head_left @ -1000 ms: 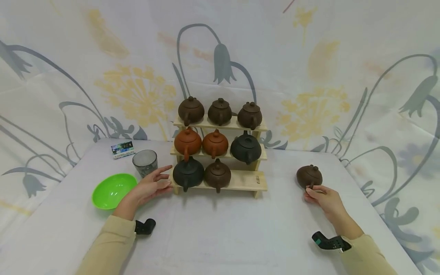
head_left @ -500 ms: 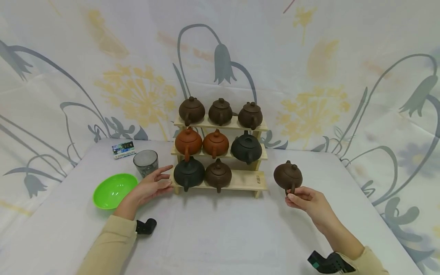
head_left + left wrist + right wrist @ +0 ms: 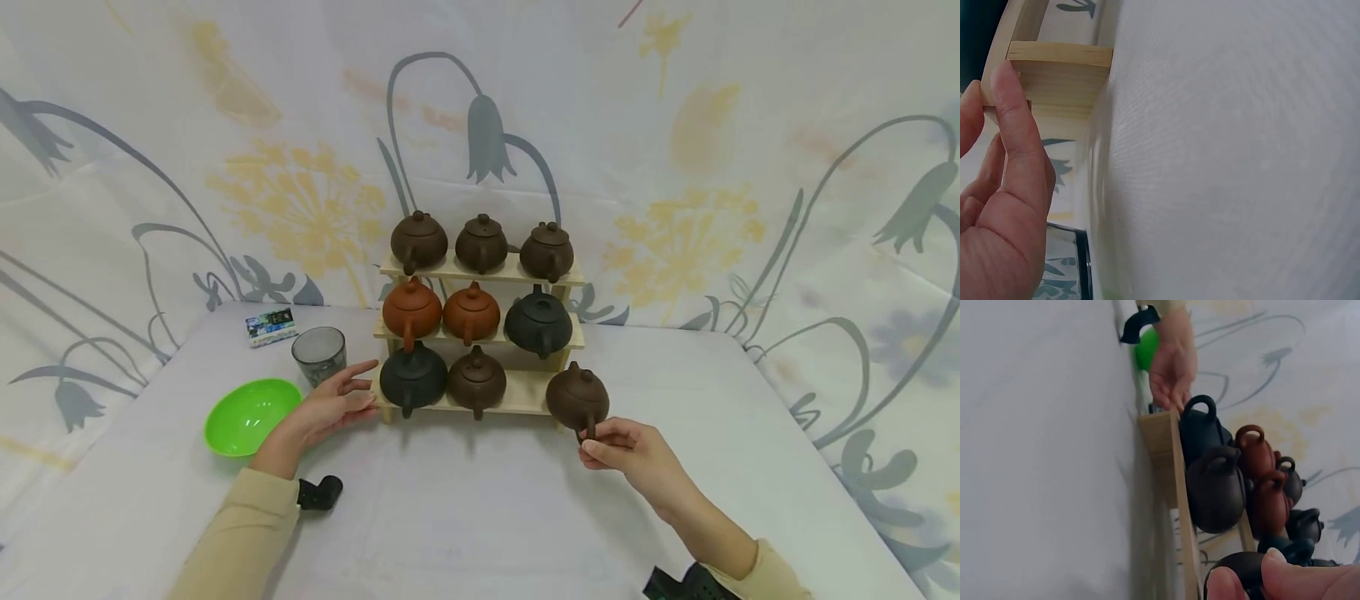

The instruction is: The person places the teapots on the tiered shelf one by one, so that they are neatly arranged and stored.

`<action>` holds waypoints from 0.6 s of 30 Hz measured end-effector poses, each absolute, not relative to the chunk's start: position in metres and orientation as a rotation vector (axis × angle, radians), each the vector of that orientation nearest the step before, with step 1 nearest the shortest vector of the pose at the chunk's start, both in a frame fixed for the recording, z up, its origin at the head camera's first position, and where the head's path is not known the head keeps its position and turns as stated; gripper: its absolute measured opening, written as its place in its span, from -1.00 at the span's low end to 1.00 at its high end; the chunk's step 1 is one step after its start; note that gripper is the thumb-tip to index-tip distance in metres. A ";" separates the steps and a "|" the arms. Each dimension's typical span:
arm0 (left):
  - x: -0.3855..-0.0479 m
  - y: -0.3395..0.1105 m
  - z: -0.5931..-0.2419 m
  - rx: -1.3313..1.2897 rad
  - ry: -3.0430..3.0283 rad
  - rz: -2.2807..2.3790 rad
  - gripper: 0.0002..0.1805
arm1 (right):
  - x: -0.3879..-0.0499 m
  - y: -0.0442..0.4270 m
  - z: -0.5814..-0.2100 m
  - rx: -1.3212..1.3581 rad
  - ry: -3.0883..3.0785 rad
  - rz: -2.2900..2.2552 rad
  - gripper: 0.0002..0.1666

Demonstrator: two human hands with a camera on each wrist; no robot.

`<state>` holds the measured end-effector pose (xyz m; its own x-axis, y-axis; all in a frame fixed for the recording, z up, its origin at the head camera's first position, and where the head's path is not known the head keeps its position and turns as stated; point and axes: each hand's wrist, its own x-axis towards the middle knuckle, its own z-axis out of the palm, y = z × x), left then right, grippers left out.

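Observation:
My right hand [image 3: 637,462] pinches the handle of a dark brown teapot [image 3: 576,398]. That teapot is in front of the right end of the bottom tier of a wooden display rack [image 3: 528,392]; whether it touches the board I cannot tell. At the rack's left end, my left hand [image 3: 326,412] pinches the bottom board between thumb [image 3: 1013,119] and fingers. On the bottom tier sit a black teapot [image 3: 412,379] and a brown teapot [image 3: 476,382]. Two orange-red teapots [image 3: 411,308] and a black teapot [image 3: 537,321] fill the middle tier. Three brown teapots [image 3: 480,244] line the top.
A grey glass [image 3: 318,354] stands just behind my left hand. The bright green bowl [image 3: 251,417] lies left of that wrist. Farther back is a small printed box [image 3: 270,327]. White cloth [image 3: 465,533] covers the table, and a flower-patterned curtain [image 3: 585,125] hangs behind the rack.
My right hand has lifted the brown teapot from the table at the right and carried it left to the rack's bottom tier. The left hand has stayed at the rack's end.

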<state>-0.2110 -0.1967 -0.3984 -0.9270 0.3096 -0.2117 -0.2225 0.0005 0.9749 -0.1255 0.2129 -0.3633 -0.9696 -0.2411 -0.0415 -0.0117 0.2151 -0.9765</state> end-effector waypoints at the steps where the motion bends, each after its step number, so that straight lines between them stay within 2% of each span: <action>1: -0.211 -0.197 -0.399 0.093 1.917 1.988 -0.29 | -0.126 0.210 -0.364 -0.243 2.297 -1.842 -0.73; 18: -0.212 -0.197 -0.398 0.107 1.920 1.986 -0.29 | -0.148 0.171 -0.377 -0.293 2.312 -1.873 -0.79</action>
